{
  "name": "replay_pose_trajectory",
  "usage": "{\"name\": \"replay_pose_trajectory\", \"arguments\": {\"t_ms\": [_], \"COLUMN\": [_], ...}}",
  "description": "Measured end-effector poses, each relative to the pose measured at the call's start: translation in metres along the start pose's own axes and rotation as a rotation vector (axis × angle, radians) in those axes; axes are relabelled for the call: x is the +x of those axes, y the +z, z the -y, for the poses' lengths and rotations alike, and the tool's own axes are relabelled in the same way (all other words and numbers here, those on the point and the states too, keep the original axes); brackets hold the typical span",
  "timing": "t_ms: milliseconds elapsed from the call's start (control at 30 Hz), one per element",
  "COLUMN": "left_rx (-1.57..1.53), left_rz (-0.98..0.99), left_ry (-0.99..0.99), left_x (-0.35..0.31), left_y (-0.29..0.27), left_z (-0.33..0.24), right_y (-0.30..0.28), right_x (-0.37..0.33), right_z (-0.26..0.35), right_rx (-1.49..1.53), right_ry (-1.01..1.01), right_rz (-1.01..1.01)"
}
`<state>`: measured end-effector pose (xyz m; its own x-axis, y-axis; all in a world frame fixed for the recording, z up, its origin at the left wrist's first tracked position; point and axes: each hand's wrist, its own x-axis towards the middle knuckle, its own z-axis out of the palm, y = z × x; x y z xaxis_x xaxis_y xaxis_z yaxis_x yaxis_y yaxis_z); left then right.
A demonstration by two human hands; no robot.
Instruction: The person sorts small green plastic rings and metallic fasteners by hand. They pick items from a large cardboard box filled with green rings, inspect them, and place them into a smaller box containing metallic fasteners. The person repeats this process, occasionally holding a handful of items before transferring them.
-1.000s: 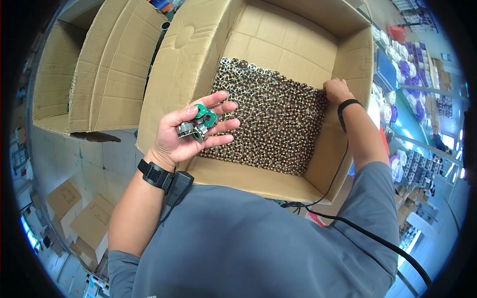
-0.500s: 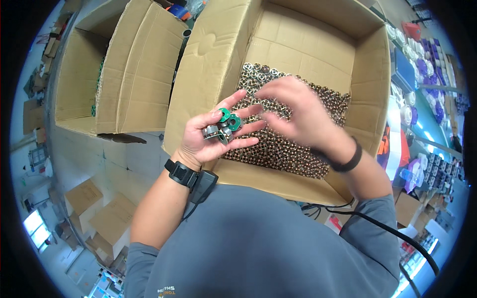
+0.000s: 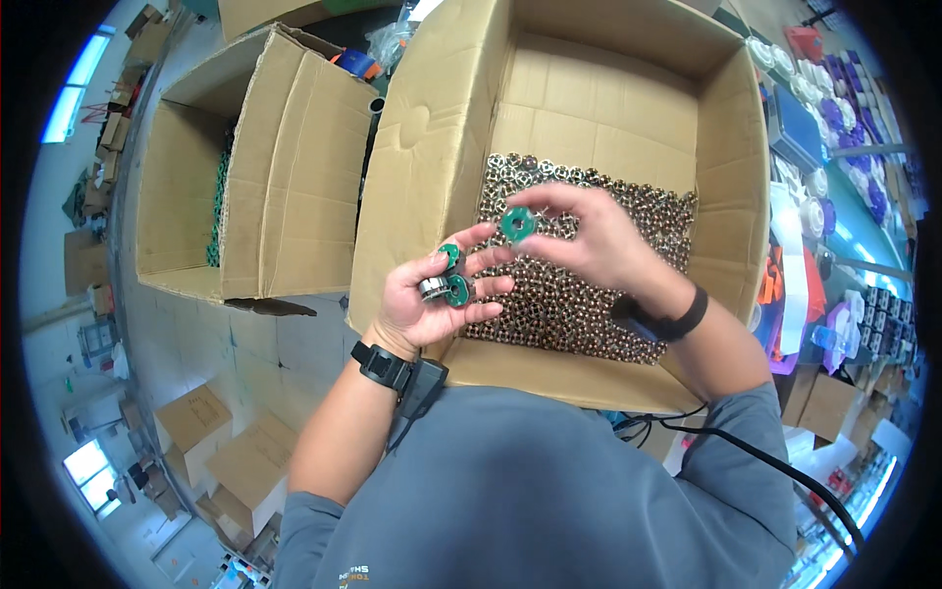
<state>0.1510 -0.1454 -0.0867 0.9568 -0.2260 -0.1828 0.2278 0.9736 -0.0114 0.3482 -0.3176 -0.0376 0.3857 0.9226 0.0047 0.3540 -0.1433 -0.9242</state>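
My left hand (image 3: 417, 302) is palm up with its fingers spread, cradling several small motor stators with green ring-shaped circuit boards (image 3: 458, 290); one shows a silvery side. Pinched between the thumb and fingers of my right hand (image 3: 599, 236) is another green ring-shaped board (image 3: 517, 224), slightly blurred; whether a stator sits behind it I cannot tell. Both hands hover over a large open cardboard box (image 3: 432, 128). Inside it, rows of copper-and-silver motor stators (image 3: 579, 304) cover the lower part.
A second open cardboard box (image 3: 314, 167) stands at the left, with green boards (image 3: 218, 211) inside. A black cable (image 3: 765, 456) runs past my right side. Closed cartons (image 3: 196, 422) sit on the floor at the lower left. White and purple rolls (image 3: 844, 137) fill the right side.
My right hand now holds a green ring-shaped board beside my left fingers; before, it was blurred with no board visible in it. Fewer pieces show in my left palm. The view has shifted slightly.
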Motion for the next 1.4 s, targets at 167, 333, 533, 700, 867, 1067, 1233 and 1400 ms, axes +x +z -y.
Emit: {"name": "replay_pose_trajectory", "arguments": {"t_ms": [167, 333, 533, 700, 867, 1067, 1233, 1400], "left_rx": [0.058, 0.085, 0.118, 0.113, 0.134, 0.058, 0.07, 0.112], "left_rz": [-0.035, -0.027, -0.066, -0.048, -0.045, 0.005, -0.007, -0.023], "left_ry": [0.015, 0.023, 0.028, 0.028, 0.028, 0.011, 0.015, -0.011], "left_x": [0.0, -0.001, -0.001, -0.002, 0.002, 0.002, -0.004, -0.003], "left_y": [0.0, 0.001, 0.001, -0.002, 0.004, 0.005, -0.002, -0.004], "left_z": [0.002, 0.001, 0.002, 0.001, 0.002, 0.003, 0.005, 0.003], "right_y": [-0.031, -0.005, 0.04, 0.046, 0.029, 0.003, 0.01, 0.016], "right_x": [0.062, 0.12, 0.157, 0.171, 0.15, 0.076, 0.035, 0.02], "right_z": [-0.07, -0.161, -0.209, -0.196, -0.184, -0.02, 0.021, 0.02], "right_rx": [-0.346, -0.595, -0.703, -0.619, -0.487, -0.049, -0.145, -0.334], "right_ry": [0.215, 0.282, 0.339, 0.419, 0.224, -0.294, -0.514, -0.5], "right_rz": [-0.047, -0.015, -0.023, 0.124, -0.097, 0.11, 0.252, 0.244]}}
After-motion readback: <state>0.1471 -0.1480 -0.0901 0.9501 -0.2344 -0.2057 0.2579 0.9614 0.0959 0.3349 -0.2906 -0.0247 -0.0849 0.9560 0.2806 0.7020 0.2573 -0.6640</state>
